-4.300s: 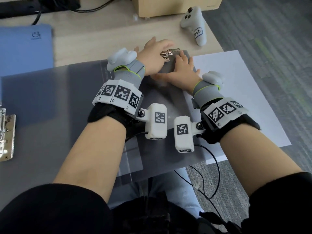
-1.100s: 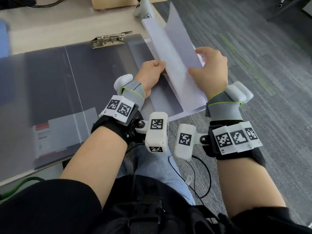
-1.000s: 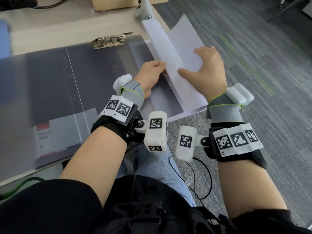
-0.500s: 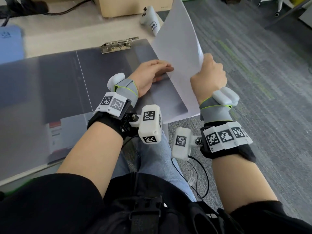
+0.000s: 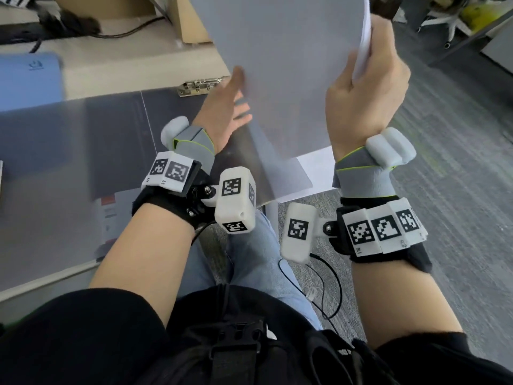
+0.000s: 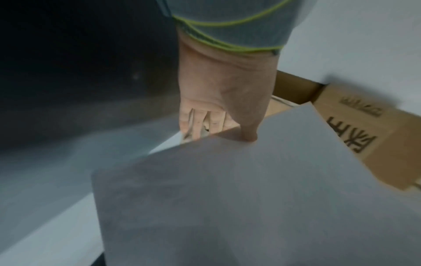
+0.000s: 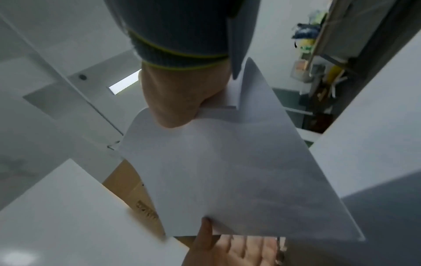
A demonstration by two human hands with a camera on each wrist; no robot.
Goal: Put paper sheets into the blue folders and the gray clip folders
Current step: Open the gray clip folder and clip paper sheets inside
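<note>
My right hand [image 5: 369, 76] grips a few white paper sheets [image 5: 283, 65] by their right edge and holds them upright above the table's right end. In the right wrist view its thumb [image 7: 173, 117] presses on the sheets [image 7: 239, 171]. The left hand [image 5: 236, 107] is open with fingers straight, and its thumb [image 6: 249, 136] touches the left edge of the sheets [image 6: 227, 198]. Below lies the open gray clip folder [image 5: 111, 134], its metal clip [image 5: 202, 84] at the far edge. A blue folder [image 5: 27, 79] lies at the far left.
A cardboard box [image 5: 188, 20] stands at the back of the table, also visible as the box [image 6: 364, 135] past my left hand. More white paper [image 5: 315, 165] sticks out under the folder's right corner. Gray carpet [image 5: 458, 190] lies to the right; a black cable [image 5: 125, 31] runs at the back.
The right hand has raised the sheets higher and closer to the camera. The left hand has lifted off the gray folder and now reaches up to the sheets' left edge.
</note>
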